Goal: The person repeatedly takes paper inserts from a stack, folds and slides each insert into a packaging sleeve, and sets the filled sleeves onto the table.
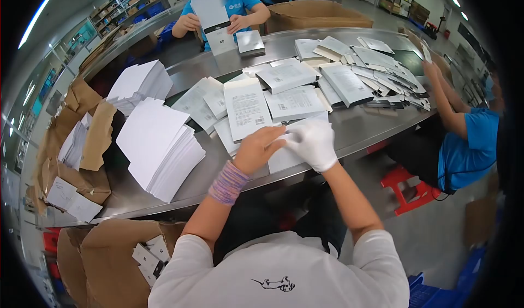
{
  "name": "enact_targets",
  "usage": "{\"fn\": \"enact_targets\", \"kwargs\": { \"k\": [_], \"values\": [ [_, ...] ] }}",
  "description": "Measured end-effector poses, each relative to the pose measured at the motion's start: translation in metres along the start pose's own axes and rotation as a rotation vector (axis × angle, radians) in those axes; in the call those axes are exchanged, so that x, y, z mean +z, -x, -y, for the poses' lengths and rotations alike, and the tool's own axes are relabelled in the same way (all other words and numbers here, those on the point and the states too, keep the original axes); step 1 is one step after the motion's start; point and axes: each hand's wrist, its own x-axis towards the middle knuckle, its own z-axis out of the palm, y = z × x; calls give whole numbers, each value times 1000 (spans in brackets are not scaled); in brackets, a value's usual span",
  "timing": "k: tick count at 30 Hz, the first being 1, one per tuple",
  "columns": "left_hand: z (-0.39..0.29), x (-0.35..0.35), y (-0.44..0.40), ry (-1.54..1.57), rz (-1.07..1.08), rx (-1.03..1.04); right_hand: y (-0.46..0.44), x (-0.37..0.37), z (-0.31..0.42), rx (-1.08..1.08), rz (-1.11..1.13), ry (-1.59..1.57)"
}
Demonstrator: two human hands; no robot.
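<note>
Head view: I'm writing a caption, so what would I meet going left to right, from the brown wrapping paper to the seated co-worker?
Brown wrapping paper → front stack of white sheets → left hand → gloved right hand → red stool → co-worker's blue shirt.

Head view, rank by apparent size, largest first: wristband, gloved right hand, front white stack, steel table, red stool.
1. Steel table
2. Front white stack
3. Gloved right hand, red stool: too alike to rank
4. Wristband
</note>
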Motion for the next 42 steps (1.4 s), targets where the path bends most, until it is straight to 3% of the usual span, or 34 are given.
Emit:
{"fn": "enact_targets", "kwargs": {
  "k": [2,5,6,11,14,17,18,19,20,21,24,27,29,31,33,36,39,42],
  "values": [
    [-8,8,1,-76,-24,24,24,8,-21,73,-465,-58],
    [-19,11,-4,-58,-19,-3,47,30,-33,612,-566,-137],
    [-19,15,-2,-81,-29,4,48,23,-35,773,-402,-314],
    [-9,14,1,-36,-136,40,43,-6,-43,707,-279,-880],
    [-1,-12,6,533,-245,-336,43,-44,-35,668,-241,-1484],
    [-11,-12,16,1305,-192,-707,38,-34,-17,508,-100,-962],
    [-13,-2,22,1300,-126,-683,38,-22,-5,517,-153,-1176],
    [-12,10,28,1004,-56,-423,38,-14,3,484,-61,-1200],
    [-11,21,33,705,-66,-181,31,-13,8,436,60,-1505],
    [-25,31,41,1478,24,-764,21,-20,22,379,192,-1806],
    [-43,15,37,1625,223,-805,33,-1,2,428,223,-1737],
    [-1,-1,31,649,160,-421,43,-1,7,471,-73,-1623],
    [-1,-29,5,275,-194,-477,58,5,-4,608,-185,-1578],
    [46,-47,-13,-237,-370,-376,66,10,-10,721,-306,-1487],
    [71,-52,-26,-431,-342,-592,76,15,-14,828,-337,-1543],
    [119,-41,-34,-306,-220,-845,79,20,-16,851,-437,-1622],
    [142,-41,-37,137,-277,-851,84,26,-20,850,-458,-1620],
    [111,-63,-35,882,-331,-832,87,23,-26,875,-489,-1623]
  ]
}}
